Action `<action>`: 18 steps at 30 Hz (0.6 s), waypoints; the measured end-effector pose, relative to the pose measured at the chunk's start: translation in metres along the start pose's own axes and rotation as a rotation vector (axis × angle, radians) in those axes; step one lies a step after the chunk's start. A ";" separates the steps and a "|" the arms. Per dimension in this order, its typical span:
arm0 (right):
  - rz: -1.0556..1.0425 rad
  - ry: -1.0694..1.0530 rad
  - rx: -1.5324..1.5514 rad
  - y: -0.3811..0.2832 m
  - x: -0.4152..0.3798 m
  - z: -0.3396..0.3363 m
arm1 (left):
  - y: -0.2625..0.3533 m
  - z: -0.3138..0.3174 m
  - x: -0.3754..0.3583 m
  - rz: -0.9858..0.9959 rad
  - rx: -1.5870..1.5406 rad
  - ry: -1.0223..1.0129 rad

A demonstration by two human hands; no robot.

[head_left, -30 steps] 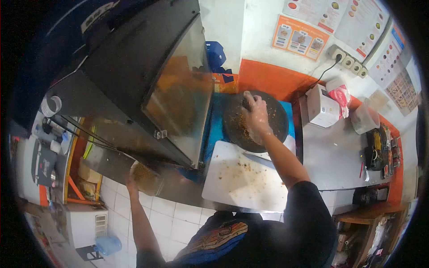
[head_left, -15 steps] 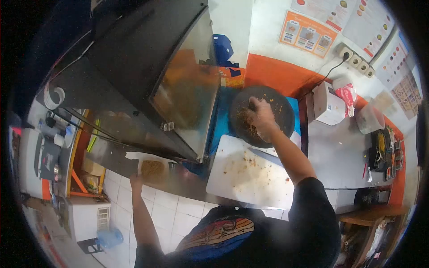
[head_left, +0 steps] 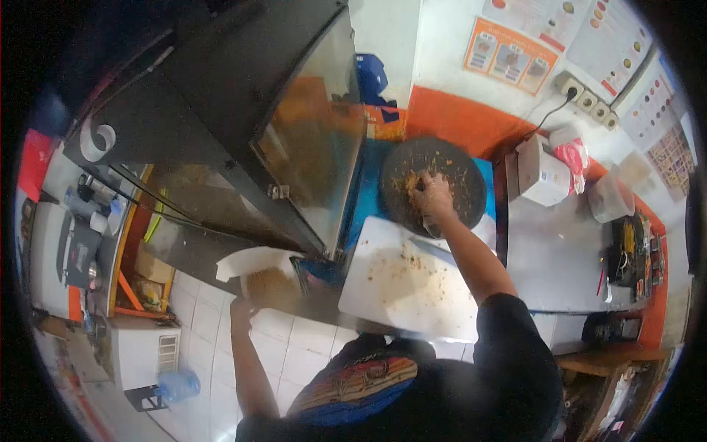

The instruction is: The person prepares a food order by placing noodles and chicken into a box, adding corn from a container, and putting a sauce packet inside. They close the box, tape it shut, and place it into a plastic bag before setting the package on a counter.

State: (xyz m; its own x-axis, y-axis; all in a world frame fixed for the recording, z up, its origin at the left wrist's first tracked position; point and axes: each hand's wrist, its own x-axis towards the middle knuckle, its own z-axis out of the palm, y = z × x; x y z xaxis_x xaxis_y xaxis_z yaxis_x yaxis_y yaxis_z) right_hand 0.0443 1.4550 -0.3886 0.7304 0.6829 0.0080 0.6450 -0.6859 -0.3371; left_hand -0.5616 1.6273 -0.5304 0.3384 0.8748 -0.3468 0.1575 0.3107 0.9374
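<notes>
- Kitchen corner rn: orange-and-white wall [head_left: 456, 118] at the back, dark glass-doored cabinet [head_left: 313, 140] on the left, white board [head_left: 412, 302] on the counter, dotted w/ brown bits
- Our main thing, the dark round pan [head_left: 469, 202], sits just past the board, touching or not we can't tell, w/ loose crumbs [head_left: 449, 160] scattered across it
- Our right hand [head_left: 436, 196] is down in the pan, gloved afaict, fingers curled into the crumbs; can't tell if they're closed on anything b/c the hand hides it
- Our left hand [head_left: 241, 315] is by the near edge of the white container [head_left: 258, 260], which has brown crumbly stuff [head_left: 272, 286] inside; grip unclear, too blurry tbh
- Step in hand, imo: working the crumbs around the pan, prob gathering or mixing
- Next move prob calls for low fingers, light pressure & a steady container, so nothing spills over either rim
</notes>
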 end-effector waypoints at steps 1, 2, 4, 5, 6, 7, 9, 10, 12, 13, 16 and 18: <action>0.021 0.029 0.120 -0.002 0.013 -0.006 | 0.008 0.007 0.006 -0.196 0.100 0.089; 0.058 0.039 0.244 -0.001 0.018 -0.005 | 0.006 0.004 0.000 -0.219 0.100 0.112; 0.031 0.182 0.338 -0.011 0.019 -0.013 | -0.003 0.008 0.005 -0.243 0.084 0.154; -0.025 0.300 0.307 -0.024 0.009 -0.009 | -0.007 0.008 0.005 -0.231 0.054 0.147; -0.080 0.417 0.275 -0.029 0.002 -0.006 | -0.009 0.008 0.002 -0.220 0.025 0.139; -0.047 0.159 0.087 -0.014 0.015 0.031 | -0.012 0.006 -0.004 -0.215 0.004 0.127; -0.042 0.031 0.197 -0.003 0.025 0.039 | 0.003 0.016 -0.012 -0.245 0.075 0.158; -0.048 -0.029 0.247 0.000 0.034 0.034 | 0.009 0.025 -0.013 -0.257 0.101 0.175; -0.055 0.108 0.336 0.001 0.030 0.014 | -0.008 0.015 -0.010 -0.241 -0.049 0.117; -0.033 0.225 0.393 -0.011 0.020 -0.012 | -0.008 0.017 -0.009 -0.263 -0.091 0.113; 0.014 0.298 0.231 -0.005 0.000 -0.002 | -0.007 0.023 -0.018 -0.062 0.178 -0.109; 0.071 0.074 0.085 0.018 0.002 0.026 | 0.000 0.022 -0.023 0.122 0.488 -0.264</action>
State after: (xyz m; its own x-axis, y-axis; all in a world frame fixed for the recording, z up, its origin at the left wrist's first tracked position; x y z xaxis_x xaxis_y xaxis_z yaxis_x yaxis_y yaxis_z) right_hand 0.0515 1.4500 -0.4188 0.7903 0.6107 0.0493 0.5718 -0.7062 -0.4175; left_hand -0.5488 1.5983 -0.5234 0.5917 0.7513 -0.2923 0.4918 -0.0491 0.8693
